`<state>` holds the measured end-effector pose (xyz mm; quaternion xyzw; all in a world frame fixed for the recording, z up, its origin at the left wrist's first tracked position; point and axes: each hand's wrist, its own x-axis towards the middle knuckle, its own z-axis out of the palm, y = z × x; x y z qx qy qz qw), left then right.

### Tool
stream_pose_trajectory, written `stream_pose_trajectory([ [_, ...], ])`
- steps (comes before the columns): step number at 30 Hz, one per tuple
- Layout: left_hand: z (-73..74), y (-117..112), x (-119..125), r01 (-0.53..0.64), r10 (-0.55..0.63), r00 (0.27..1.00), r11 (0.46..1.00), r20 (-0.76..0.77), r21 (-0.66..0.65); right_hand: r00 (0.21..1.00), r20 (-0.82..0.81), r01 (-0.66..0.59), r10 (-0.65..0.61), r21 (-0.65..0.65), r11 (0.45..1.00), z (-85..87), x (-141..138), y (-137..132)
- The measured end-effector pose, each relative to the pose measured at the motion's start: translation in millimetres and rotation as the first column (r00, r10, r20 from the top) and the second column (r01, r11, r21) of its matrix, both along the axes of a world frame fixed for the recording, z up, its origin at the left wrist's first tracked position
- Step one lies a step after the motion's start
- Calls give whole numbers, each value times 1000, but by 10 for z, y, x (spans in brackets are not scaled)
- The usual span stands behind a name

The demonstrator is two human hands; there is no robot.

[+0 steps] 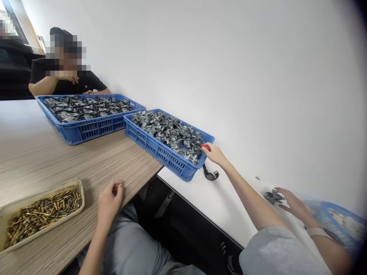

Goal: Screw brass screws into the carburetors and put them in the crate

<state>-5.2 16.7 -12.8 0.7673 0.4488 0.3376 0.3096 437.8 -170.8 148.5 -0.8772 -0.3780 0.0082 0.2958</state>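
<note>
My right hand (pixel 214 153) reaches over the near right end of a blue crate (pixel 160 152), fingers closed on a red-handled tool (pixel 205 146). The tool's far end is lost among the metal parts. Small grey cast-metal parts (pixel 169 130), resembling carburetor bodies, are heaped in that crate, which juts past the wooden table's edge. On the wooden table (pixel 114 152), my left hand (pixel 110 200) rests with its fingers curled in, and no object shows in it. Left of it lies a cream tray (pixel 82 194) full of small brass pieces (pixel 43 212).
Another blue crate (pixel 86 131) holds dark metal assemblies. A person in black (pixel 83 82) sits behind it. At right, another person's hand (pixel 292 204) is by a grey metal part (pixel 273 196) on a white table (pixel 197 198). A black wristwatch (pixel 210 175) and a blue basket (pixel 341 217) are there.
</note>
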Motion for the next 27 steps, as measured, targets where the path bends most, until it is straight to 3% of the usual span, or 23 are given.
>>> stream_pose_trajectory([
  [4, 3, -10, -5, -4, 4, 1000, 1000, -2, 4, 986, 148, -45, 75, -198, 979, 31, -55, 305],
  [11, -27, 5, -6, -5, 5, 1000, 1000, -19, 10, 939, 244, -117, 242, -436, 893, 100, -239, 598],
  [17, -49, 16, -8, -32, 32, 998, 999, -45, 14, 893, 311, -125, 326, -524, 843, 162, -338, 701],
  [27, -24, 24, -8, -54, 52, 996, 998, -69, -25, 870, 352, -86, 346, -582, 809, 194, -359, 615],
])
